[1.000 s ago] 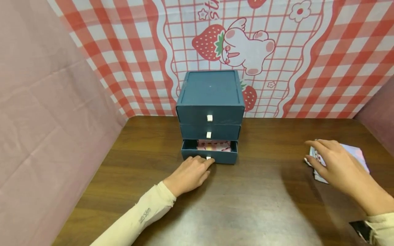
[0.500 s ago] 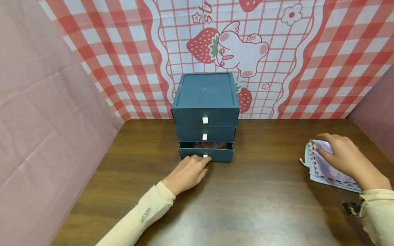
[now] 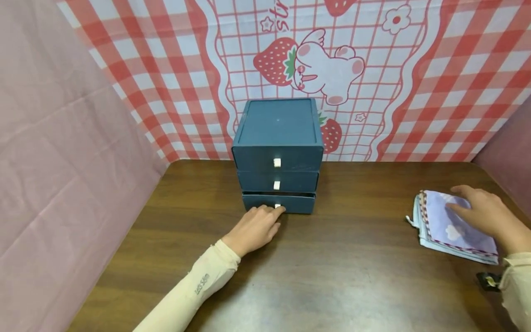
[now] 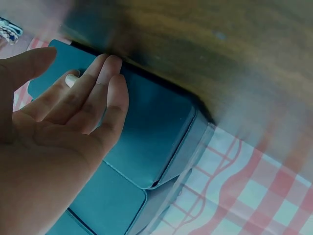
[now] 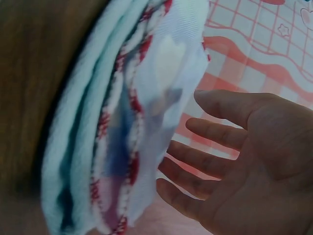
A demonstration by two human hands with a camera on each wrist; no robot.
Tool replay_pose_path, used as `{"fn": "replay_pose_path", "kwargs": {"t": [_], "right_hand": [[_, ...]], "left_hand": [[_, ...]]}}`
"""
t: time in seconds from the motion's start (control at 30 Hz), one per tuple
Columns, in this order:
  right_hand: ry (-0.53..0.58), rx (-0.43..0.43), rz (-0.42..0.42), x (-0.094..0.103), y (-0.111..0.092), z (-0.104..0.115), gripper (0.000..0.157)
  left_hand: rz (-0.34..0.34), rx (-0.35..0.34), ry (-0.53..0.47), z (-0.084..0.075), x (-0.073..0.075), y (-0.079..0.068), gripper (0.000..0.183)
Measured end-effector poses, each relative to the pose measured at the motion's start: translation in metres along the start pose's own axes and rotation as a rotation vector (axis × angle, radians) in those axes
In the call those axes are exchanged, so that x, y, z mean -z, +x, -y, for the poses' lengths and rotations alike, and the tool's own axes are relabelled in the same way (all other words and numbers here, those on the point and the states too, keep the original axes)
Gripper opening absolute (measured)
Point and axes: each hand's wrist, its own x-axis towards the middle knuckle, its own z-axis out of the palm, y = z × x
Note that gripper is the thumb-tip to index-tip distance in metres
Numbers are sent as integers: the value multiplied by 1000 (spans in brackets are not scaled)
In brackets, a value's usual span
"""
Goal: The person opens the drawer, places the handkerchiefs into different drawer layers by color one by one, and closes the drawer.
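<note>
The bottom drawer (image 3: 278,203) of the blue drawer box (image 3: 277,154) stood out from the stack a second ago with pink cloth showing inside; half a second ago only a narrow gap was left; now its front sits nearly flush under the two drawers above, and the cloth inside is out of sight. The left hand (image 3: 254,228) has followed it inward, straight fingers laid together against the drawer front at the small white knob (image 3: 277,206); the left wrist view shows the fingers (image 4: 93,93) flat and side by side on the blue face, gripping nothing. The right hand (image 3: 487,216) has drawn off toward 3 o'clock and now hovers spread over the folded cloths (image 3: 450,228), fingers straight and parted. In the right wrist view the open palm (image 5: 254,161) stands just beside the stack; whether it touches the cloth cannot be told.

The box stands at 12 o'clock on the brown wooden table (image 3: 332,276), against the backdrop. It is dark teal with three drawers, each with a white square knob at mid-front, and a flat recessed top. The folded cloths lie at 3 o'clock, well apart from it: pale blue and white layers with red-checked edging, the top one lilac with white cloud shapes.

The cream left sleeve (image 3: 195,288) carries small dark lettering that looks like "Less58m", not sharp enough to be sure. The red-checked backdrop (image 3: 373,92) with a strawberry and a bunny shows cut-off letters, "str", at its top edge.
</note>
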Motion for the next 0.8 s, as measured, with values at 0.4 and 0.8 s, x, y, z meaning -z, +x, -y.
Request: {"fn": "replay_pose_path", "kwargs": {"t": [0.4, 0.8], "right_hand": [[43, -119, 29, -3, -11, -27, 55], [43, -109, 35, -7, -10, -30, 49]], "left_hand": [[-13, 11, -43, 4, -5, 3, 35], [20, 63, -103, 7, -5, 6, 45]]}}
